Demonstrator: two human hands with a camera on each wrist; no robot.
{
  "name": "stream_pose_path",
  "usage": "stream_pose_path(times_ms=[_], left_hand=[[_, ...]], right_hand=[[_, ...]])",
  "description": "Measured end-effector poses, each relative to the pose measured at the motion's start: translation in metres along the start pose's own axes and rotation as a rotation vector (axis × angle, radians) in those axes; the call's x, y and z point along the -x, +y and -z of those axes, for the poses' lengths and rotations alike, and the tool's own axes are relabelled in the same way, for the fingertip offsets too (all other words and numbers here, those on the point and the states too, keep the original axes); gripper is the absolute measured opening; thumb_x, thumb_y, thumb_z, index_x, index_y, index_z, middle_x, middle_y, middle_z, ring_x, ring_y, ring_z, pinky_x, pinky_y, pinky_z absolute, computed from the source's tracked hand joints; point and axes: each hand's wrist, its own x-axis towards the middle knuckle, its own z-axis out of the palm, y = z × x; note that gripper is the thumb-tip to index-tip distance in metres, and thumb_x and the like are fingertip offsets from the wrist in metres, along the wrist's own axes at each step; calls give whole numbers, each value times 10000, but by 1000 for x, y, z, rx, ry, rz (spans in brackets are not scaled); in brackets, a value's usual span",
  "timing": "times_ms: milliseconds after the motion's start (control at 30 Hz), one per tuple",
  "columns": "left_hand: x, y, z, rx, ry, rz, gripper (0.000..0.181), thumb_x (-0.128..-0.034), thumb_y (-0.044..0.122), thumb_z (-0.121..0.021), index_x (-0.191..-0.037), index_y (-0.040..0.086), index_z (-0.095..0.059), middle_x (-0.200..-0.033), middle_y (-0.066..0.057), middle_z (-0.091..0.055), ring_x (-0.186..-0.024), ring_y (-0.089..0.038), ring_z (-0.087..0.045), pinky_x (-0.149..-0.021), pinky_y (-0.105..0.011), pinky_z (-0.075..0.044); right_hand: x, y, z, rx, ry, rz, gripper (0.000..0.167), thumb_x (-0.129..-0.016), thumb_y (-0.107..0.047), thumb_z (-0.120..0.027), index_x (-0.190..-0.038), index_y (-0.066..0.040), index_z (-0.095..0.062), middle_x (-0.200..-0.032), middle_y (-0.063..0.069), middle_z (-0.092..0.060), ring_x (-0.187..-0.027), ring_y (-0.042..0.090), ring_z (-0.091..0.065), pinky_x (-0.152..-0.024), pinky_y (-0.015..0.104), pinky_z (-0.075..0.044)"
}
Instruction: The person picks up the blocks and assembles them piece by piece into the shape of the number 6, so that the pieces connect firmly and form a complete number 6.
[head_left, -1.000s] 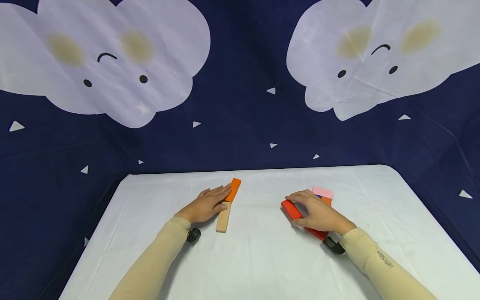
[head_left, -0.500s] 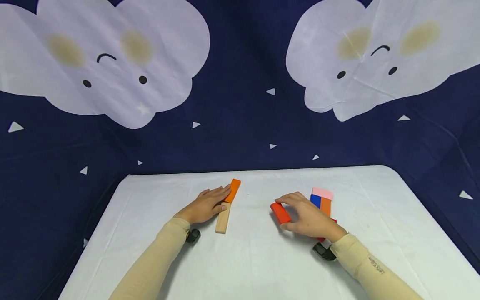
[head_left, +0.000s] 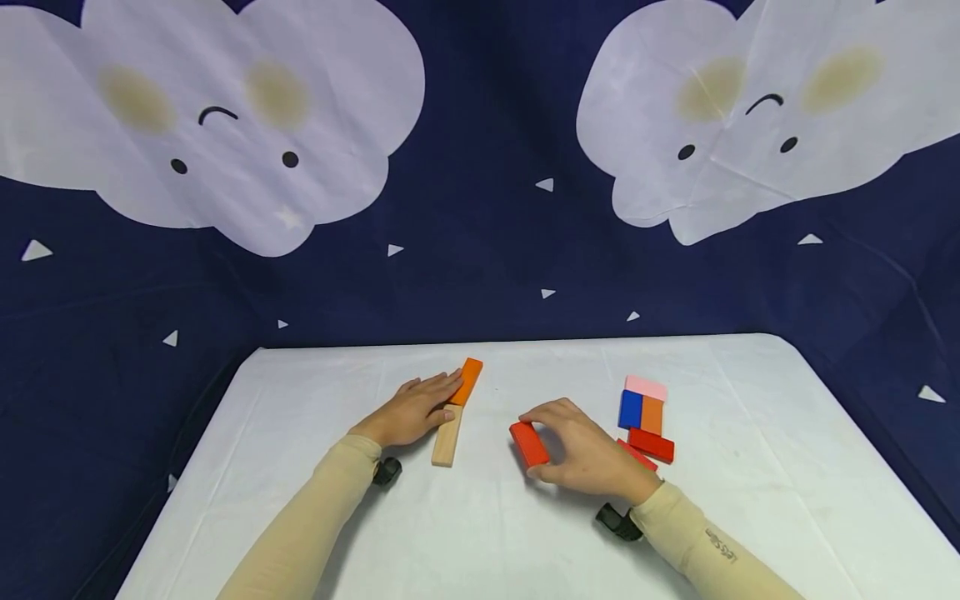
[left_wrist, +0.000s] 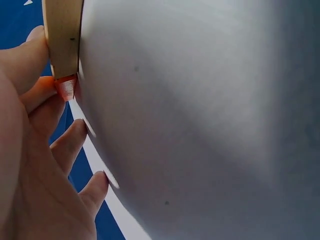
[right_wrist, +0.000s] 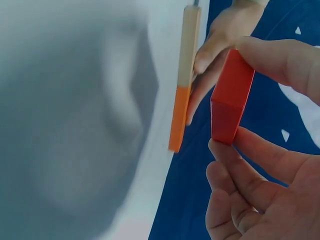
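My left hand (head_left: 411,411) lies over the left side of two blocks set end to end: an orange block (head_left: 470,379) behind and a plain wood block (head_left: 446,442) in front. Its fingers are extended, with fingertips touching the orange block and the thumb on the plain one. In the left wrist view the plain wood block (left_wrist: 63,37) shows beside the thumb. My right hand (head_left: 588,450) pinches a red block (head_left: 529,445) by its two ends, between thumb and fingers. The right wrist view shows that red block (right_wrist: 232,95) held above the white surface.
Right of my right hand lie a pink block (head_left: 646,387), a blue block (head_left: 630,409), an orange block (head_left: 652,415) and a red block (head_left: 651,445). Another red block (head_left: 637,455) is partly hidden by the hand. A white cloth (head_left: 480,533) covers the table.
My right hand has carried the red block leftward, away from the other blocks, and uncovered the blue, orange and red ones. The left hand has stayed in place.
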Motion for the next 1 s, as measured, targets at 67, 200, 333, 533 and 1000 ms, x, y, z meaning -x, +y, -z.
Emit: stream_pose_path(times_ms=[67, 200, 333, 533, 1000], left_hand=[[0, 0, 0, -2, -1, -2, 601, -1067, 345, -499, -1591, 126, -303, -1649, -15, -260, -1512, -269, -242, -1204, -582, -146], [-1, 1, 1, -11, -4, 1, 603, -1065, 354, -499, -1590, 127, -306, -1647, -14, -266, -1511, -265, -245, -1205, -575, -151], [-2, 1, 1, -11, -8, 11, 606, -1063, 358, -504, -1589, 129, -309, -1646, -11, -269, -1511, -267, -245, -1205, -574, -151], [-1, 1, 1, -8, -4, 14, 612, -1060, 361, -510, -1589, 127, -309, -1643, -17, -275, -1509, -272, -251, -1204, -578, -153], [-2, 0, 1, -10, 5, -17, 615, -1058, 356, -514, -1583, 103, -317, -1645, -25, -271, -1506, -283, -255, -1198, -589, -160]], right_hand=[[-2, -5, -3, -7, -2, -2, 628, -764, -289, -858, -1324, -126, -626, -1314, -22, -597, -1244, 161, -492, -1067, 444, -447], [-4, -14, -9, -3, -2, -5, 622, -765, -293, -854, -1320, -127, -629, -1316, -24, -597, -1244, 156, -486, -1072, 439, -442], [-6, -21, -16, 6, 5, 0, 620, -763, -303, -856, -1317, -138, -630, -1308, -25, -599, -1237, 150, -486, -1070, 430, -442], [-11, -30, -26, 13, 9, 21, 634, -758, -326, -859, -1315, -129, -629, -1297, -19, -607, -1227, 150, -495, -1064, 420, -447], [-22, -51, -44, 17, -20, 47, 648, -770, -380, -859, -1316, -124, -623, -1291, -23, -612, -1227, 148, -505, -1083, 401, -424]])
